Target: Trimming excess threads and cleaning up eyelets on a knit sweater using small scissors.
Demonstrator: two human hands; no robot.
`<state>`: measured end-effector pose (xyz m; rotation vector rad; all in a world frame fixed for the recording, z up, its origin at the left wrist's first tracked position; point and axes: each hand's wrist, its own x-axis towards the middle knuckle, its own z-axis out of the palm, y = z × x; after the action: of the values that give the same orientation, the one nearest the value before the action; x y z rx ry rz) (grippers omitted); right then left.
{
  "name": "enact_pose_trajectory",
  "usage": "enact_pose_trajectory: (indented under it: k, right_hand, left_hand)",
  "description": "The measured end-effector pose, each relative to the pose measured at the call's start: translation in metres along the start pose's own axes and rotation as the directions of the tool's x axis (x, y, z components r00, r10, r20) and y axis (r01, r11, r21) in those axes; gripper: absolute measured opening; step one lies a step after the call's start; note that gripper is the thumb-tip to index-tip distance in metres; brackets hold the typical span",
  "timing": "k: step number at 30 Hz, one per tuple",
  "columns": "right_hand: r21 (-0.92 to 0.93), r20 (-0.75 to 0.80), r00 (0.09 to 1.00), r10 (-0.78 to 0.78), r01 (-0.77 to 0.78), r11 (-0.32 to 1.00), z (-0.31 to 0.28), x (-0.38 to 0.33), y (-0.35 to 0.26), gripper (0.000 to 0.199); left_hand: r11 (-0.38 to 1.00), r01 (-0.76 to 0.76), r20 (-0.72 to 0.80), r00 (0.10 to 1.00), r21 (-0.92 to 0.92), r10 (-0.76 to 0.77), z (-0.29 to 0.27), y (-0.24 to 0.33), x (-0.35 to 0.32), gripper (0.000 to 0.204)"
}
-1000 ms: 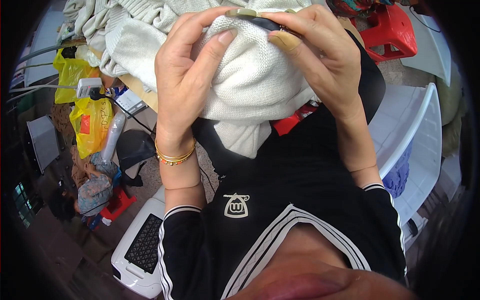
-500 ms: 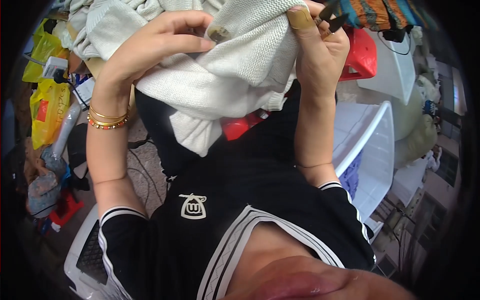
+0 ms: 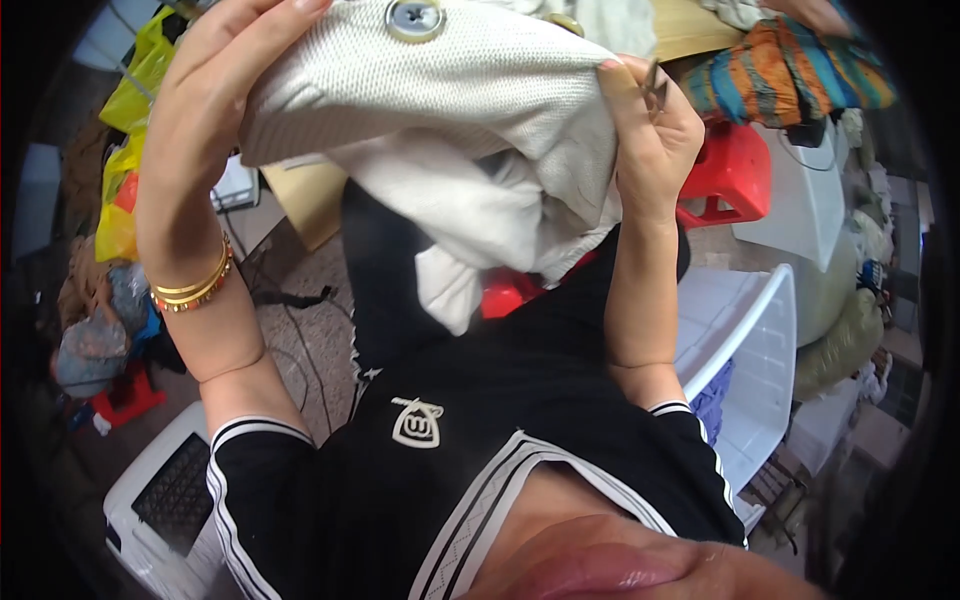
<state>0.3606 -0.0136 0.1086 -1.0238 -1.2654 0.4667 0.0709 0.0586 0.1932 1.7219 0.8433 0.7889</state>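
A cream knitted cardigan [image 3: 440, 80] is stretched between my two raised hands, its lower folds hanging over my lap. Large grey-brown buttons sit along its upper edge: one button [image 3: 416, 18] nearer my left hand, another button [image 3: 566, 23] nearer my right. My left hand [image 3: 215, 85] is closed on the left end of the cloth, its fingertips reaching the top edge of the frame. With thumb and fingers my right hand [image 3: 655, 135] pinches the other end. Small dark thread snips [image 3: 655, 85] are tucked in that same hand, their blades partly hidden by the fingers.
Beyond the cardigan lies a yellowish board or table [image 3: 695, 28] with striped orange-blue cloth [image 3: 790, 75]. A red stool [image 3: 735, 175] and a white plastic bin [image 3: 765, 350] holding purple cloth stand to my right. Yellow bags [image 3: 125, 190] and a white chair [image 3: 150, 500] are at left.
My left hand has moved up and left, pulling the bunched cardigan out wide and bringing a button into plain view. My right hand has come slightly lower and still holds cloth and snips.
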Motion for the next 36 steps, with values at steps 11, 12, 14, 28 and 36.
enact_pose_trajectory:
  k: [11, 12, 14, 28, 36]
  right_hand:
    - [-0.350, 0.300, 0.953, 0.038, 0.073, 0.934, 0.027, -0.030, 0.016, 0.028]
    - [-0.350, 0.306, 0.951, 0.045, 0.068, 0.934, 0.033, -0.028, 0.003, 0.028]
    - [-0.248, 0.323, 0.941, 0.097, -0.015, 0.969, 0.044, -0.024, -0.022, 0.026]
    - [0.433, 0.503, 0.767, -0.398, 0.175, 0.884, 0.082, -0.010, 0.037, 0.030]
    - [-0.210, 0.553, 0.704, 0.445, -0.399, 0.893, 0.070, -0.006, -0.021, 0.038]
  left_hand:
    - [0.999, 0.011, -0.268, 0.963, 0.032, -0.002, 0.045, -0.085, -0.074, 0.028]
    - [0.987, -0.055, -0.287, 0.953, 0.150, 0.097, 0.046, -0.088, -0.073, 0.027]
    - [0.955, -0.114, -0.304, 0.932, 0.275, 0.199, 0.048, -0.093, -0.072, 0.025]
    - [0.875, -0.216, -0.304, 0.879, 0.434, 0.368, 0.055, -0.095, -0.051, 0.011]
    - [0.928, -0.313, -0.345, 0.864, 0.201, 0.366, 0.057, -0.110, -0.044, 0.009]
